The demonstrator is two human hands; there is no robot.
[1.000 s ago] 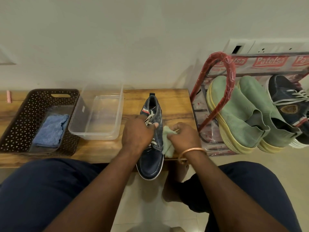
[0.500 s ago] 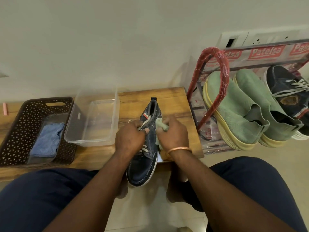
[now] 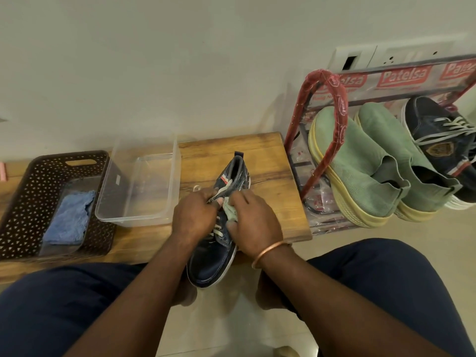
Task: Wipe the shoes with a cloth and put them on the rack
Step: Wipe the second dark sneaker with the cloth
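A navy lace-up shoe [image 3: 213, 261] lies tilted on the front edge of the wooden bench [image 3: 268, 161], its toe hanging over the edge toward me. My left hand [image 3: 194, 217] grips its laced upper. My right hand [image 3: 253, 220] holds a pale green cloth [image 3: 230, 210] bunched against the shoe's right side. The shoe rack [image 3: 332, 99], wrapped in red and printed plastic, stands to the right with two green slip-on shoes [image 3: 360, 161] and a second navy shoe [image 3: 443, 140] on it.
A clear plastic tub [image 3: 144, 181] sits left of the shoe. Further left a dark perforated basket [image 3: 31, 191] holds a blue cloth [image 3: 69, 217]. A wall stands behind the bench. My knees are below, with tiled floor between them.
The shoe has tipped onto its left side and its toe has swung left. My right hand with the cloth has moved up from beside the shoe onto its upper.
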